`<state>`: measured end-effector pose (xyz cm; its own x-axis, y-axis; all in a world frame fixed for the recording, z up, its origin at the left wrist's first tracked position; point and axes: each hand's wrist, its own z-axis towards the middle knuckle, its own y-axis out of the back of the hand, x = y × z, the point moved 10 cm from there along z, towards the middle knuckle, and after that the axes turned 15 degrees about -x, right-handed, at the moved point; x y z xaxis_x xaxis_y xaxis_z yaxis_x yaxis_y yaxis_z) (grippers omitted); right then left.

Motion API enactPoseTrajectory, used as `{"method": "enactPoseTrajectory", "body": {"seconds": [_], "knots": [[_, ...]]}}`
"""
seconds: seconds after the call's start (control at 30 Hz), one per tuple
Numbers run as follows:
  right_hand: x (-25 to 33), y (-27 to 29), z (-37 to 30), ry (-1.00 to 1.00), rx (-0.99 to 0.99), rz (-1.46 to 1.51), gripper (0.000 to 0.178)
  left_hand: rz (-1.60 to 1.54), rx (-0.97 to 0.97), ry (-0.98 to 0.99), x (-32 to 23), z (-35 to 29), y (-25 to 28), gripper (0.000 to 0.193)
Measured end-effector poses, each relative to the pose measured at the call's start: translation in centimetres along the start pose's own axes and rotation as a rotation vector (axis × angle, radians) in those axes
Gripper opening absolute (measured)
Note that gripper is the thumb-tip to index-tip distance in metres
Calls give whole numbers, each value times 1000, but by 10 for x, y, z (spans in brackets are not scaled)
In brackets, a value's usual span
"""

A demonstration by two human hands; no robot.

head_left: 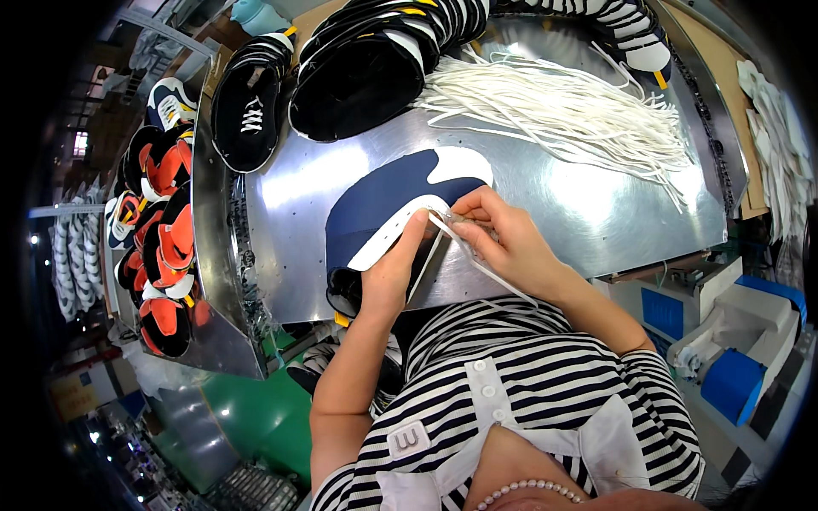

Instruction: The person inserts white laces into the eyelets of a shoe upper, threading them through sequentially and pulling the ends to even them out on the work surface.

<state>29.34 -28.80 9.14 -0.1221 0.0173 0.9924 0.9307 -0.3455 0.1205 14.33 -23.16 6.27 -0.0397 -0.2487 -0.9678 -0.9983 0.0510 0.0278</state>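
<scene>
A navy and white shoe upper (375,200) lies at the near middle of the metal table, its white eyelet strip with a row of small holes facing up. My left hand (392,268) grips its near side, thumb along the white strip. At the end of that strip, the fingers of my right hand (503,230) pinch a white shoelace (481,266) close to the holes. The lace's loose ends hang down toward my lap. Something small and greyish shows between my right fingers; its kind is unclear.
A bundle of white shoelaces (554,111) lies across the back right of the metal table (588,230). Stacked shoe uppers (366,77) stand behind, with a laced black one (249,106) at left. Orange-lined uppers (170,234) fill a left rack. A white and blue machine (724,341) stands right.
</scene>
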Motion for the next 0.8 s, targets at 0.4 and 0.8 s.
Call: {"method": "enactPoseTrajectory", "body": {"seconds": [0.4,0.8], "knots": [[0,-7,5,-8,86,-43,13,68,12,-114,-11,0,4,15],[-8,-50,21,146,103,-455,26,533,180,-691,27,-11,-37,37]]}}
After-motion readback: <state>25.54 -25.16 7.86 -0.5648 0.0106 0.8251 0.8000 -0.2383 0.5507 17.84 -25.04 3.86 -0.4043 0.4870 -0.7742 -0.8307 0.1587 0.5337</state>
